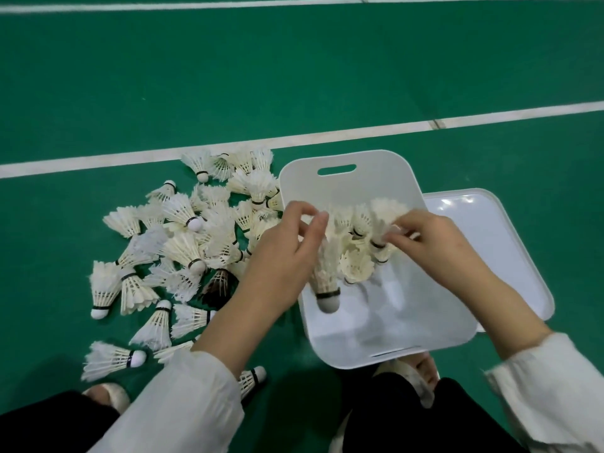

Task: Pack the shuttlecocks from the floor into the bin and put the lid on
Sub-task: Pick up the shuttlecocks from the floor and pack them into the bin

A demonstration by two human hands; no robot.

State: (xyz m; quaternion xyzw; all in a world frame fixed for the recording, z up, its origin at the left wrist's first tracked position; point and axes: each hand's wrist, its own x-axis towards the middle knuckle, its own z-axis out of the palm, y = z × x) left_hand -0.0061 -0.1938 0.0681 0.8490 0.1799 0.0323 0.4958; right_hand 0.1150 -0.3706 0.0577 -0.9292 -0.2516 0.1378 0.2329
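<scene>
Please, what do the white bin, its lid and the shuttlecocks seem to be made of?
The white rectangular bin looks like smooth moulded plastic: rounded corners, a cut-out handle slot, soft sheen. The flat white lid beside it seems the same plastic, glossier, showing bright reflections. The white shuttlecocks appear feathered, with separate frayed vanes; their rounded white bases could be coated cork or foam, unclear.

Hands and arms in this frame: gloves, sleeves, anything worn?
No gloves: the left hand and right hand are bare, with no ring or watch showing. Both arms wear loose, cream long sleeves, left sleeve and right sleeve, with wide plain cuffs ending above the wrists.
</scene>
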